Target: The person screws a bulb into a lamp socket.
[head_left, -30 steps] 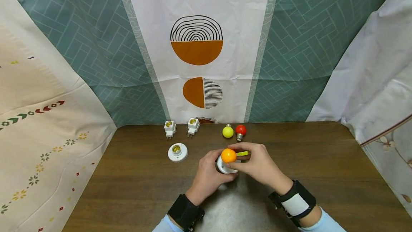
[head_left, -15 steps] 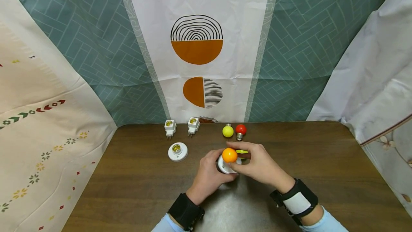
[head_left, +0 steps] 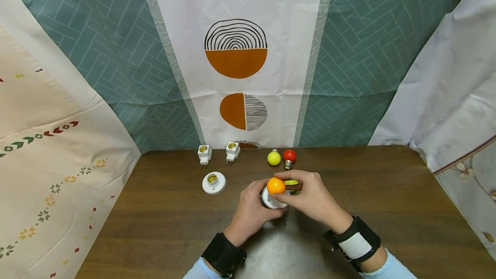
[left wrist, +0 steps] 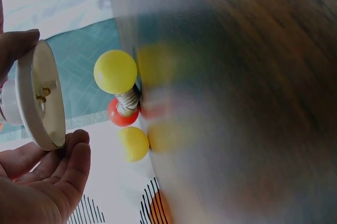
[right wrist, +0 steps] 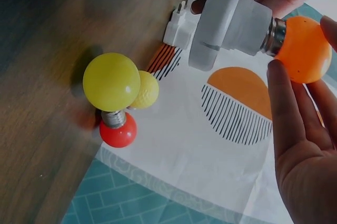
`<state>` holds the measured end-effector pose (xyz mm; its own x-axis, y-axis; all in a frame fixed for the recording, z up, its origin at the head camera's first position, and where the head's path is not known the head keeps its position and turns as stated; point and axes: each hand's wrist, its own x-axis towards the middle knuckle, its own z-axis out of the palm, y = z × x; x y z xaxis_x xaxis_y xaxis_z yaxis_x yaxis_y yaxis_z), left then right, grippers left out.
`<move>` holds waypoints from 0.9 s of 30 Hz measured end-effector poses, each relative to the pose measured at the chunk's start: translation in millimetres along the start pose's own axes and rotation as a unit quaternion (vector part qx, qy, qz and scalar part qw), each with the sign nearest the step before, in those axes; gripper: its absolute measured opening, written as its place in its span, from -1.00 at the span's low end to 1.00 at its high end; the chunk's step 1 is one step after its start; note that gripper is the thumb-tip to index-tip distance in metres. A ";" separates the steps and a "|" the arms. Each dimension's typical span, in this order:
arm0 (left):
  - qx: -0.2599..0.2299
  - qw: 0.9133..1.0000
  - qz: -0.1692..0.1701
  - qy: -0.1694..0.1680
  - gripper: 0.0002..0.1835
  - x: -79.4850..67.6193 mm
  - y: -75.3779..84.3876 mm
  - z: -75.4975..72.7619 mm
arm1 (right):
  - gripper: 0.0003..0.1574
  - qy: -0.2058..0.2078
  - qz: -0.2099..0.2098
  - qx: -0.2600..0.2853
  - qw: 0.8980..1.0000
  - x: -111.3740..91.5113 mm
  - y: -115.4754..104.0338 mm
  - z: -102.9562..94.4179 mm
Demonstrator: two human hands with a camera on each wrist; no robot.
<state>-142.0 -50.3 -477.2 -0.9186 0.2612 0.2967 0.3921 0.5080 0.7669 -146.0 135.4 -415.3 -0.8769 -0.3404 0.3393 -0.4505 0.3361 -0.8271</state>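
Observation:
My left hand (head_left: 253,208) grips a white round lamp holder (left wrist: 41,95) by the rim of its disc, with the brass screws on its underside showing in the left wrist view. The thumb and fingers of my right hand (head_left: 310,195) pinch an orange light bulb (head_left: 276,186). In the right wrist view the bulb's metal screw base (right wrist: 275,37) is at the mouth of the holder's socket (right wrist: 248,23), and part of the thread shows. Both are held above the table. Behind my right fingers, a yellow-green bulb (head_left: 291,182) lies partly hidden.
Toward the table's back edge lie another yellow bulb (head_left: 274,158) and a red bulb (head_left: 289,156). Left of these are a white plug-in socket (head_left: 204,155), a second plug-in socket (head_left: 232,152) and another round lamp holder (head_left: 214,183). A patterned cloth (head_left: 236,111) hangs behind the table.
My right thumb and fingers have shifted slightly around the orange bulb. The left hand keeps the lamp holder in nearly the same place.

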 end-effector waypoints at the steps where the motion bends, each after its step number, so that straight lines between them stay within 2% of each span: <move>1: -0.001 1.000 -0.002 -0.001 -0.23 0.0 0.0 -0.2 | -0.48 0.006 -0.001 0.000 1.000 -0.1 -0.1 0.2; 5: -0.002 1.000 -0.008 -0.002 -0.23 0.0 -0.2 -0.9 | -0.49 0.018 0.001 -0.002 1.000 0.0 -0.5 1.2; 12: -0.001 1.000 -0.008 -0.002 -0.21 -0.1 -1.0 -1.4 | -0.48 0.011 0.006 -0.001 1.000 -0.3 -1.4 2.4; 20: -0.006 1.000 -0.006 0.002 -0.22 -0.2 -1.1 -0.8 | -0.50 0.032 0.015 -0.001 0.999 1.2 0.3 6.7; 27: -0.008 1.000 0.000 0.006 -0.23 -0.8 -2.3 -1.2 | -0.32 0.027 0.011 -0.002 1.000 0.7 1.5 5.3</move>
<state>-142.2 -52.7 -478.5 -0.9189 0.2521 0.3034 0.3918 0.4946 0.7758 -146.4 131.0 -418.7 -0.8947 -0.2850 0.3439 -0.4309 0.3477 -0.8327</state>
